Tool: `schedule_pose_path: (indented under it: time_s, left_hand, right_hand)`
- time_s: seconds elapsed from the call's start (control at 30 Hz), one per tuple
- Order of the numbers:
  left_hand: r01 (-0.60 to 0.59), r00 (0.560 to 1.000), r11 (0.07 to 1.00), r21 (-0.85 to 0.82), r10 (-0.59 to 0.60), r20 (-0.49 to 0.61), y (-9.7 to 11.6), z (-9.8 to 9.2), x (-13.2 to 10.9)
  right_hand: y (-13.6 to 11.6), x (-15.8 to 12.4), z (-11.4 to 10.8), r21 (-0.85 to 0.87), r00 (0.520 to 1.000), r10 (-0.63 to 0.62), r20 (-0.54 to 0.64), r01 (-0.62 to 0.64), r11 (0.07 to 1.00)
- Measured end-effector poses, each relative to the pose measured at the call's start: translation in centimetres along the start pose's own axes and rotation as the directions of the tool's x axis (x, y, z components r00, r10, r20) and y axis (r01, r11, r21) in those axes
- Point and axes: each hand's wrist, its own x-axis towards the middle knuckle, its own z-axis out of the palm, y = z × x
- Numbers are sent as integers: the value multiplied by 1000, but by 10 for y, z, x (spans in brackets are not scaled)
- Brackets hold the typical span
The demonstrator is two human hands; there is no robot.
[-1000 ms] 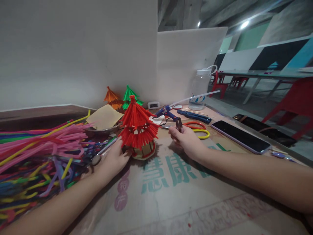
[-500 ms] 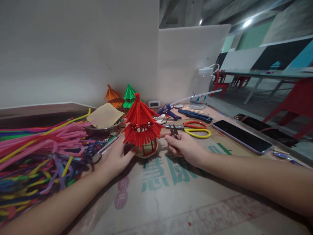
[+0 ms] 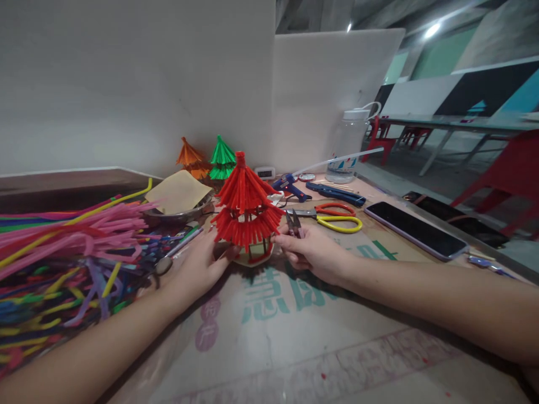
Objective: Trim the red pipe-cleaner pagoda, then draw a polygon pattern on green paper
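A red two-tiered pagoda made of pipe cleaners (image 3: pixel 246 210) stands on a cardboard sheet (image 3: pixel 295 336). My left hand (image 3: pixel 201 268) cups its base from the left, fingers curled round it. My right hand (image 3: pixel 314 252) is closed on a small pair of thread snips (image 3: pixel 293 223), blades pointing up, just right of the pagoda's lower roof.
A heap of coloured pipe cleaners (image 3: pixel 63 252) fills the left. Behind stand orange (image 3: pixel 189 160) and green (image 3: pixel 222 159) pagodas, a metal bowl with tan paper (image 3: pixel 181 196), a blue glue gun (image 3: pixel 290 188), orange-yellow scissors (image 3: pixel 337 216), a phone (image 3: pixel 415 229) and a plastic jar (image 3: pixel 349 146).
My right hand has carried the snips leftwards from near the scissors to the pagoda's right side. The left hand stays on the base.
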Motion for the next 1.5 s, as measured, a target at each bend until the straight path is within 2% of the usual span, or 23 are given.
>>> schedule_pose_path:
  time_s: [0.23,0.33,0.4,0.43,0.5,0.53,0.57,0.6,0.63,0.7,0.83,0.9,1.03,1.1,1.13,1.2,1.27,1.3,1.37,1.43,1.5]
  left_hand:
    - [22,1000,999,-50,-23,-16,-2,1,2]
    - [23,999,997,-67,-25,-21,-1,2,3]
    - [28,999,997,-69,-30,-24,0,2,4]
    - [31,999,997,-69,-33,-25,0,2,4]
    - [38,999,997,-70,-40,-29,1,1,4]
    - [39,999,997,-72,-42,-31,2,1,4]
    - [41,999,996,-73,-43,-32,3,1,4]
    - [42,999,996,-75,-45,-31,4,1,4]
    - [43,999,996,-76,-45,-30,4,1,4]
    - [43,999,996,-78,-45,-28,5,1,4]
    - [40,999,996,-80,-42,-26,2,1,5]
    - [40,999,996,-79,-42,-27,2,1,5]
    - [39,998,996,-79,-42,-36,5,0,4]
    - [37,998,996,-79,-40,-39,5,0,4]
    - [37,998,996,-79,-40,-39,5,0,4]
    - [36,999,996,-79,-38,-36,3,1,4]
    - [33,999,996,-80,-36,-31,1,2,4]
    - [31,999,996,-80,-34,-30,0,2,4]
    - [25,999,996,-80,-28,-29,-1,2,4]
    - [18,999,997,-79,-21,-27,-1,2,4]
    - [11,1000,997,-78,-13,-26,-1,1,4]
  right_hand:
    - [2,-2,-3,-108,999,-45,7,46,993]
    - [1,-9,-2,-341,980,-176,97,199,919]
    - [2,-18,-1,-491,932,-245,266,349,798]
    - [3,-23,0,-532,888,-258,380,438,725]
    - [4,-32,0,-554,760,-277,588,628,547]
    - [4,-35,1,-558,694,-296,656,710,429]
    - [4,-38,1,-563,644,-325,693,765,313]
    - [3,-39,1,-580,618,-371,693,784,223]
    - [3,-40,1,-603,604,-425,674,782,157]
    - [0,-40,0,-651,601,-508,617,753,99]
    - [-3,-36,-2,-681,624,-548,557,721,128]
    - [-4,-36,-4,-653,615,-540,574,742,150]
    - [-4,-37,-5,-588,567,-533,627,794,153]
    - [-3,-37,-5,-567,581,-517,629,798,206]
    - [-3,-37,-4,-570,615,-492,617,779,259]
    - [-1,-36,-1,-616,736,-400,546,676,404]
    - [1,-32,2,-645,868,-311,387,496,581]
    - [1,-29,3,-633,912,-283,297,410,657]
    - [2,-22,4,-571,951,-276,137,304,763]
    - [3,-15,2,-469,958,-287,-16,246,848]
    - [2,-10,0,-316,958,-244,-147,189,930]
